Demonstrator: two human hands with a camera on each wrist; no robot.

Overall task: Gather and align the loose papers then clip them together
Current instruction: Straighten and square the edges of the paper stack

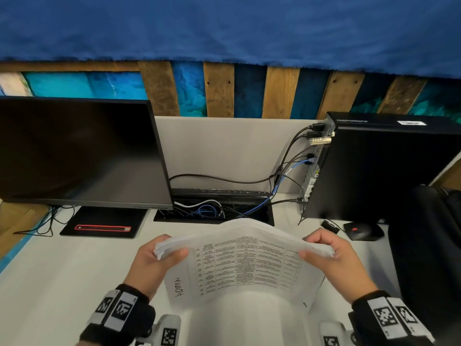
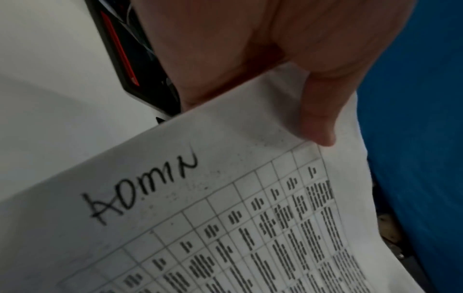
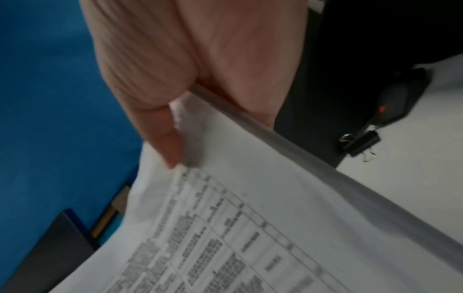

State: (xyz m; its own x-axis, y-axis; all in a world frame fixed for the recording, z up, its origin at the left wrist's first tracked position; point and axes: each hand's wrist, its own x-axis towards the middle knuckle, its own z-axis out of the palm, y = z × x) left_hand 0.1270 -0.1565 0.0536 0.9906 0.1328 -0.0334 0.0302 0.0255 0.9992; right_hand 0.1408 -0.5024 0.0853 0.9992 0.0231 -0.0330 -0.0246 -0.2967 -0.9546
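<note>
A stack of white papers with a printed table and the handwritten word "ADMIN" stands on the white desk, bowed upward in the middle. My left hand grips its left edge, thumb on the front sheet. Gripping the right edge is my right hand, its thumb likewise on the front sheet. A black binder clip lies on the desk beyond my right hand, also seen as the binder clip in the right wrist view.
A dark monitor stands at the left on a black base. A cable tray with tangled wires sits behind the papers. A black computer tower and a black mouse are at the right.
</note>
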